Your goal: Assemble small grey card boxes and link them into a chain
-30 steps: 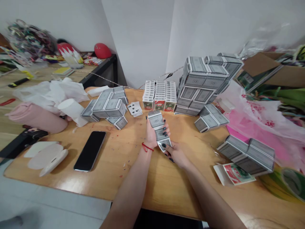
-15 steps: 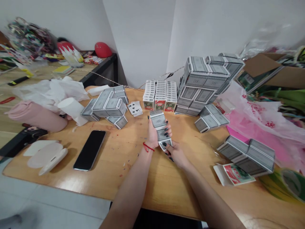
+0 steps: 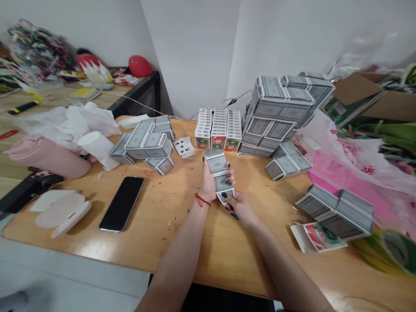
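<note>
Grey-backed playing cards [image 3: 217, 165] lie face down in my left hand [image 3: 208, 184], which wraps round them with the thumb on one side and dark-nailed fingers on the other. At their near end my right hand [image 3: 239, 208] pinches the lowest card [image 3: 222, 197] between thumb and fingers. Beyond them stand rows of boxed card decks [image 3: 219, 125] with red and green fronts. Left of these rows, a few face-up cards [image 3: 183, 147] showing clubs lie on the wooden table [image 3: 156, 242].
Blocks built of cards stand as a tall stack [image 3: 273, 112], a left cluster [image 3: 146, 141] and a right block [image 3: 338, 210]. An opened card box [image 3: 320, 238] and green-yellow tape roll [image 3: 386, 251] lie right. Leftward are a phone [image 3: 121, 203] and pink tumbler [image 3: 48, 156].
Both hands keep nearly the same hold on the cards. The view has shifted very slightly; nothing else has visibly moved.
</note>
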`<state>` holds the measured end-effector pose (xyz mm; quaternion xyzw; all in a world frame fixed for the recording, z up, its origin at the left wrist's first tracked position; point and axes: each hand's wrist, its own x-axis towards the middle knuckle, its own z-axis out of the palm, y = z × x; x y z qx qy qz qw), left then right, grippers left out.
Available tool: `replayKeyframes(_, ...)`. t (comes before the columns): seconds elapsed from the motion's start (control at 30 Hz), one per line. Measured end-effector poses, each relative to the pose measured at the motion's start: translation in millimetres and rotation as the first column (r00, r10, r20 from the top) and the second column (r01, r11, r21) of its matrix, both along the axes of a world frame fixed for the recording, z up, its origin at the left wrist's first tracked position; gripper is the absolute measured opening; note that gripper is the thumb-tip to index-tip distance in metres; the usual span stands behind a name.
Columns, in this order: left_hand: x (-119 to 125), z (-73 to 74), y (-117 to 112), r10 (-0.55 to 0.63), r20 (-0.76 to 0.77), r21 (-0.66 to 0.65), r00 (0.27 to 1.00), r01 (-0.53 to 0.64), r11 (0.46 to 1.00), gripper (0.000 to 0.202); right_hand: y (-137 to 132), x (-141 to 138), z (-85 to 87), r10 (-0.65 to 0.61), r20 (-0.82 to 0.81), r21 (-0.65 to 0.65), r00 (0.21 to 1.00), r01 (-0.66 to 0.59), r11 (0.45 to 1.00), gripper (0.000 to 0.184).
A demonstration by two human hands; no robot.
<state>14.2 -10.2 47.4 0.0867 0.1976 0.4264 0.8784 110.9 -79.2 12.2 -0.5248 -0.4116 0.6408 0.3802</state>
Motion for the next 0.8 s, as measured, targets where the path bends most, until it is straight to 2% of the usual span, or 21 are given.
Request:
replayKeyframes(0.13,-3,3.4,0,0.014,0.006,0.06,1.0,-0.014,0.998,0.065,1,4,3.3,0.119,-0.118,-0.064,0.986,-0.128,0.99,0.036)
replayKeyframes(0.27,-12,6.7,4,0.061,0.065,0.063,0.996,-0.065,0.996,0.07,-1,3,8.8,0.166,-0.22,-0.129,0.961,-0.197,0.972,0.036)
replayKeyframes(0.37,-18,2.6,9,0.072,0.029,0.073,0.997,-0.074,0.995,0.067,-3,1,12.8,0.18,-0.215,-0.153,0.96,-0.215,0.965,0.035)
replayKeyframes(0.5,-17,-6.3,14,0.067,0.022,0.083,0.998,-0.068,0.994,0.061,-3,-2,11.2,0.173,-0.205,-0.146,0.963,-0.205,0.968,0.033)
replayKeyframes(0.67,-13,-8.8,14,0.17,0.023,0.077,0.985,-0.172,0.982,0.059,-2,-4,3.7,0.068,-0.21,-0.127,0.975,-0.096,0.987,0.029)
replayKeyframes(0.8,-13,-5.5,11,0.118,0.053,0.11,0.992,-0.124,0.986,0.059,-4,-7,5.3,0.028,-0.188,-0.108,0.982,-0.049,0.993,0.028)
